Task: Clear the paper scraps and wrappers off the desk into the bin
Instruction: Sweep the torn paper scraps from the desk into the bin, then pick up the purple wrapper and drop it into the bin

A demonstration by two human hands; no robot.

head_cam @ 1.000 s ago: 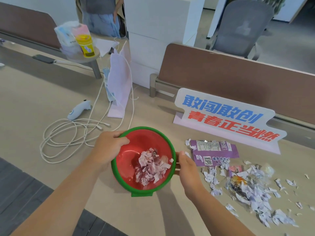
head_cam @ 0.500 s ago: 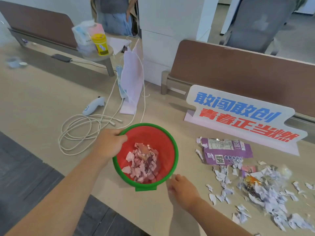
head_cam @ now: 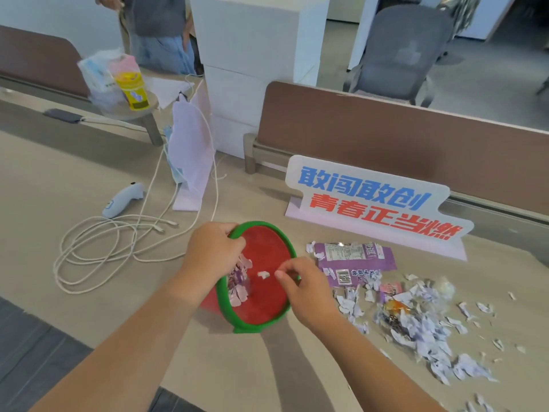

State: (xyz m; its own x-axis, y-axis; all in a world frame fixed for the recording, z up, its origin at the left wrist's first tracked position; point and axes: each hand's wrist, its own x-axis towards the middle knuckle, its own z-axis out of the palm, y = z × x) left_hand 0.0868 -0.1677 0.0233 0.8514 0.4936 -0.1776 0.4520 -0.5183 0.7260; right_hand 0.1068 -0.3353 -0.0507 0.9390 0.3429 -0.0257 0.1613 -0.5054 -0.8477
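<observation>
A red bin with a green rim (head_cam: 261, 326) stands on the desk, tipped so its mouth faces right. Several pale paper scraps (head_cam: 237, 288) lie inside it. My left hand (head_cam: 212, 251) grips the rim at its upper left. Over the right rim hovers my right hand (head_cam: 306, 288), fingers loosely curled. One small white scrap (head_cam: 263, 274) hangs just left of its fingertips, over the bin's mouth. Right of the bin lie a purple wrapper (head_cam: 353, 258), a small pink wrapper (head_cam: 390, 288), a clear orange wrapper (head_cam: 393, 310) and a spread of torn paper scraps (head_cam: 427, 337).
A standing sign (head_cam: 374, 200) with blue and red characters is behind the scraps, before a brown divider (head_cam: 386, 132). Left of the bin lie a coiled white cable (head_cam: 118, 242) and a white handheld device (head_cam: 123, 199). A person (head_cam: 157, 31) stands at the back.
My right hand rose from the desk in front of the bin to above its right rim, bringing a scrap. The bin has tipped further to the right under my left hand.
</observation>
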